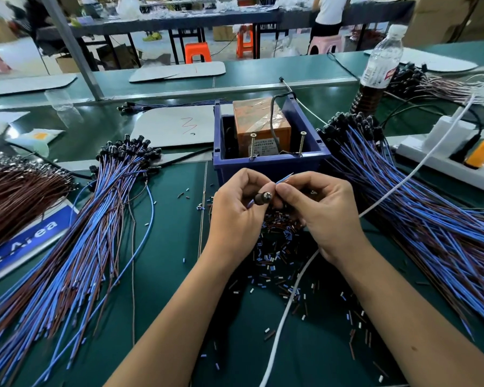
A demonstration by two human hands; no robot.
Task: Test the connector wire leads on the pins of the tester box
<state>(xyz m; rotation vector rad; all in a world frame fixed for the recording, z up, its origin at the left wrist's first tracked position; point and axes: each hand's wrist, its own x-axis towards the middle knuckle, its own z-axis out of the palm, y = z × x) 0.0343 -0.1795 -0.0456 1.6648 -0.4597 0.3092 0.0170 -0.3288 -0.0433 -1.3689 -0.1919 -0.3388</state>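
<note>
the connector (pixel 264 197) is held just before the tester box (pixel 268 141), off its pins (pixel 302 142). left hand (pixel 235 208) fingers curl round it; right hand (pixel 316 208) fingertips pinch the leads (pixel 284 178). step: preparing leads. next, probably: touch each lead to a pin.

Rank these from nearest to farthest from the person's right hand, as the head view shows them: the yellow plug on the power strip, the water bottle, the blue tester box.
1. Blue tester box, just ahead of the right hand.
2. Yellow plug, off to the right on the power strip.
3. Water bottle, far back on the right.
</note>
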